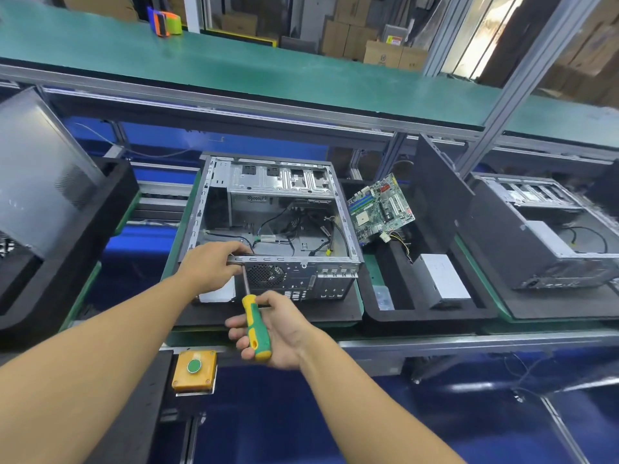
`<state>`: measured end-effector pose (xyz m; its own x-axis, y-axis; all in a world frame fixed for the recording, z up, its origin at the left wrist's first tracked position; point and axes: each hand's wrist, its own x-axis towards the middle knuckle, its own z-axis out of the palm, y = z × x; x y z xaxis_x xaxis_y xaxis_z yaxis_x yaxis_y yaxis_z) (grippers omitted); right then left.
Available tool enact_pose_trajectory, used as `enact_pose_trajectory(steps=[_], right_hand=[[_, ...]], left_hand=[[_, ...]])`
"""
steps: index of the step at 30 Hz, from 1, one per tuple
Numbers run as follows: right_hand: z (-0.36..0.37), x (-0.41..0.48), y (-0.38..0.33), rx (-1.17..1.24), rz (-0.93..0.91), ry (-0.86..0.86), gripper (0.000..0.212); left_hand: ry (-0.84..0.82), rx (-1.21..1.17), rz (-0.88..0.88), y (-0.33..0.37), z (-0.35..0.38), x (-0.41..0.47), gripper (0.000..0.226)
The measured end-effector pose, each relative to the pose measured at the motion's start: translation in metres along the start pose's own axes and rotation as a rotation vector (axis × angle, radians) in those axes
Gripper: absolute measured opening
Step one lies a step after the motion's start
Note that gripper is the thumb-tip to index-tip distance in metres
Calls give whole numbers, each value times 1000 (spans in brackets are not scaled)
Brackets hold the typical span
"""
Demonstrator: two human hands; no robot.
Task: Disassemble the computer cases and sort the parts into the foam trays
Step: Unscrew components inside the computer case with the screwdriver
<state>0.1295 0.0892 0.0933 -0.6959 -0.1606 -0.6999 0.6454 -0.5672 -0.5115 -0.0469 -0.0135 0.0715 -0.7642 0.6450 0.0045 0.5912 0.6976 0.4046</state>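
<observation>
Our right hand [278, 329] is closed around the green-and-yellow handle of a screwdriver [256, 324], palm turned up, fingers curled over the grip and thumb along its side; the metal shaft runs up and slightly left toward the rear panel of the open computer case [274, 222], its tip ending just beside our other hand. Our left hand [209, 266] is clamped on the near left edge of the case, thumb over the top rail and fingers wrapped onto the back panel next to the round fan grille. Both forearms reach forward from the bottom of the view, the left one longer and coming in from the lower left. The case lies on its side on a dark foam pad, its side panel off, with loose cables and a drive cage visible inside. Just to its right, a foam tray [425, 309] holds a green motherboard [380, 209] leaning tilted at the far end, a grey box-shaped unit [442, 279], and a tall dark panel standing upright. Another opened case [542, 236] sits further right.
</observation>
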Motion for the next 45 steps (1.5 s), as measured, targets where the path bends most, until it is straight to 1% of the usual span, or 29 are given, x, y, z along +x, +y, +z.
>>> enact_pose_trajectory(steps=[1,3,6,8,10,12,15,16,18,20,23,25,28,31,34,36,38,41,42,45], right_hand=[[-2,0,2,-2,-12,-2,40],[-1,3,9,-14,-62,38,31],[4,15,23,-81,-203,188,11],[5,20,30,-122,-232,277,14],[7,23,33,-150,-213,316,19],[10,21,28,-96,-150,287,21],[12,10,9,44,-11,102,32],[10,7,4,38,4,56,36],[4,3,2,-10,-9,34,37],[3,2,5,-52,-32,55,31],[5,5,11,-142,-131,126,20],[7,7,14,-154,-167,125,17],[13,6,18,-143,-123,109,21],[13,5,16,-50,-87,162,27],[8,-1,9,19,-47,118,36],[5,-2,8,40,-72,108,40],[8,0,11,60,-124,122,32],[13,7,23,66,-201,160,14],[13,9,28,28,-215,189,13],[13,13,36,-97,-228,270,18]], left_hand=[[0,2,-1,0,0,0,35],[-2,5,2,0,0,0,35],[-5,4,4,0,1,0,34],[-6,-4,0,0,1,0,34],[-13,-13,-3,0,1,1,35],[-21,-21,-4,-1,1,1,35],[-18,-21,-6,-2,1,2,35],[-15,-20,-9,-2,1,2,35],[-19,-22,-13,-2,2,3,34],[-25,-25,-14,-2,2,3,34],[-32,-29,-10,-1,1,2,35],[-28,-36,-8,-1,1,2,34],[-27,-46,-6,0,0,1,33],[-32,-50,-7,0,0,1,33],[-30,-42,-9,0,-1,1,33],[-24,-35,0,1,0,1,33],[-22,-31,-1,1,1,2,33],[-25,-25,-9,1,1,2,34],[-26,-22,-8,1,1,2,34],[-31,-27,-3,1,2,2,35]])
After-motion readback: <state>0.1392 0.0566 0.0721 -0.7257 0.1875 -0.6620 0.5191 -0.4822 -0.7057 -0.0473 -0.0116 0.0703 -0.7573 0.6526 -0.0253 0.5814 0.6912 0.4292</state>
